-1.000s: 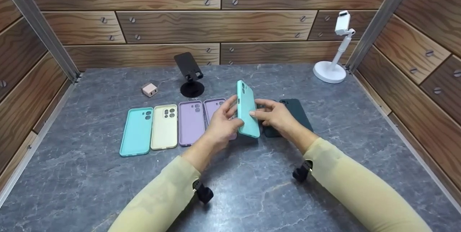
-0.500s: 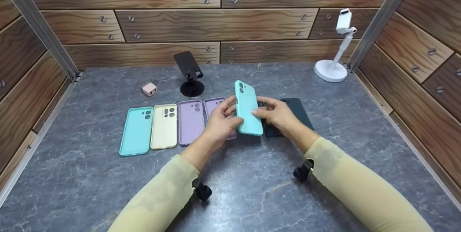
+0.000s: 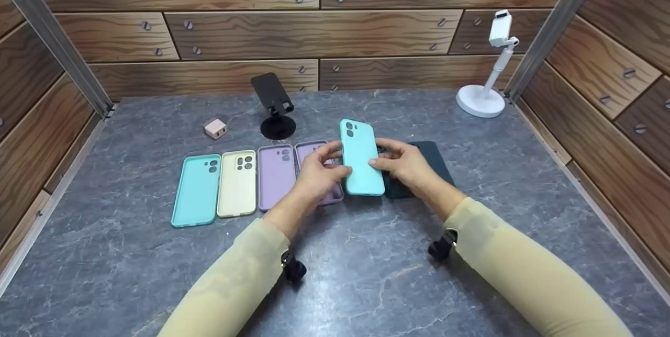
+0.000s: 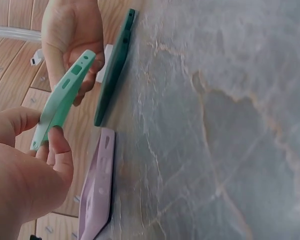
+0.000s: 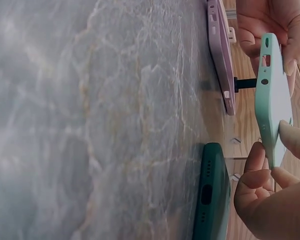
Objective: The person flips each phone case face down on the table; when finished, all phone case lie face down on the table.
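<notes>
A mint case (image 3: 361,158) is held above the table (image 3: 131,274) by both hands, its smooth back turned up and its camera cutouts at the far end. The left hand (image 3: 314,177) grips its left edge, thumb on top and fingers curled beneath; the right hand (image 3: 405,165) pinches the right edge in the same way. In the left wrist view the case (image 4: 62,100) is seen edge-on, clear of the marble, with the left thumb (image 4: 60,152) pressed against its near end. In the right wrist view the same case (image 5: 271,95) is shown with its port cutouts facing the camera, and the right fingers (image 5: 255,172) are curled at its edge.

Directly beneath the hands a dark green case (image 3: 432,161) lies flat (partly hidden by the right hand), and a purple case (image 3: 320,169) lies just to its left, partly covered by the left hand. Further left a row is formed by another purple case (image 3: 276,176), a yellow case (image 3: 237,182) and a teal case (image 3: 197,189), laid side by side and nearly touching.

Behind the row a black stand (image 3: 275,107) and a small pink charger (image 3: 215,128) are set, well apart from the white stand (image 3: 484,86) in the far right corner.
</notes>
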Available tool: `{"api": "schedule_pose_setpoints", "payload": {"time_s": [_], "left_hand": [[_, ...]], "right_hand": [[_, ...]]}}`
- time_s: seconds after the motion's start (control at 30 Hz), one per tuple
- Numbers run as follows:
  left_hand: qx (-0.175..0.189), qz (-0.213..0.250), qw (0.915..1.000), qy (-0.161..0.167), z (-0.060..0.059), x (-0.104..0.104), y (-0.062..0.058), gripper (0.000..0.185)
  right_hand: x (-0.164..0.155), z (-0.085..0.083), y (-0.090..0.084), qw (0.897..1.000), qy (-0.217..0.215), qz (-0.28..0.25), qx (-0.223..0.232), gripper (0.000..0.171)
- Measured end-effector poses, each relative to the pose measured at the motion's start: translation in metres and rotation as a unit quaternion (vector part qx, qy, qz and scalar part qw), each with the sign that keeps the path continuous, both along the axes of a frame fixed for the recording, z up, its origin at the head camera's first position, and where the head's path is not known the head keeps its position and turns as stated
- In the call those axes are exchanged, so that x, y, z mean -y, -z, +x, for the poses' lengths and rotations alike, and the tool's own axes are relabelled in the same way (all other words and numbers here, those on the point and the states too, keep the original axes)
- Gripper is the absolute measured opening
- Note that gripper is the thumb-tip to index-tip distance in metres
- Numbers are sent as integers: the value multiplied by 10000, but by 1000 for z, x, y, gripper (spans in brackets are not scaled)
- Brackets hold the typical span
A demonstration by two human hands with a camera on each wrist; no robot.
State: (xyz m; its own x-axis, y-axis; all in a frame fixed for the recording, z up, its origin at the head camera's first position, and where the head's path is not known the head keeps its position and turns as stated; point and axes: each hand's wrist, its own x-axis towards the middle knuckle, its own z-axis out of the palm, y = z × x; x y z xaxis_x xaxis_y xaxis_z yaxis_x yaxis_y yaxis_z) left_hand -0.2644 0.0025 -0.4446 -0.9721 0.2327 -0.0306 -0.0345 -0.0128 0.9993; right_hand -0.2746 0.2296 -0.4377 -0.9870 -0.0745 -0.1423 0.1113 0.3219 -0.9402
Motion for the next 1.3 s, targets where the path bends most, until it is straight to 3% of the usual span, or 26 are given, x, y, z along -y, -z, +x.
{"api": "schedule_pose_setpoints", "payload": {"time_s": [0.4, 0.67, 1.03, 1.3], "left_hand": [[-51, -561, 9983, -130, -9, 0, 9, 57], [-89, -1000, 9949, -123, -5, 2, 12, 56], [-211, -1222, 9922, -83, -6, 3, 14, 55], [-340, -1120, 9931, -57, -5, 4, 17, 56]], "right_hand": [[0, -3, 1, 9983, -13, 581, -79, 69], [0, -2, -1, 9949, -200, 955, -267, 67], [0, -3, 4, 9945, -254, 994, -216, 68], [0, -3, 6, 9934, -276, 1070, -299, 67]]}}
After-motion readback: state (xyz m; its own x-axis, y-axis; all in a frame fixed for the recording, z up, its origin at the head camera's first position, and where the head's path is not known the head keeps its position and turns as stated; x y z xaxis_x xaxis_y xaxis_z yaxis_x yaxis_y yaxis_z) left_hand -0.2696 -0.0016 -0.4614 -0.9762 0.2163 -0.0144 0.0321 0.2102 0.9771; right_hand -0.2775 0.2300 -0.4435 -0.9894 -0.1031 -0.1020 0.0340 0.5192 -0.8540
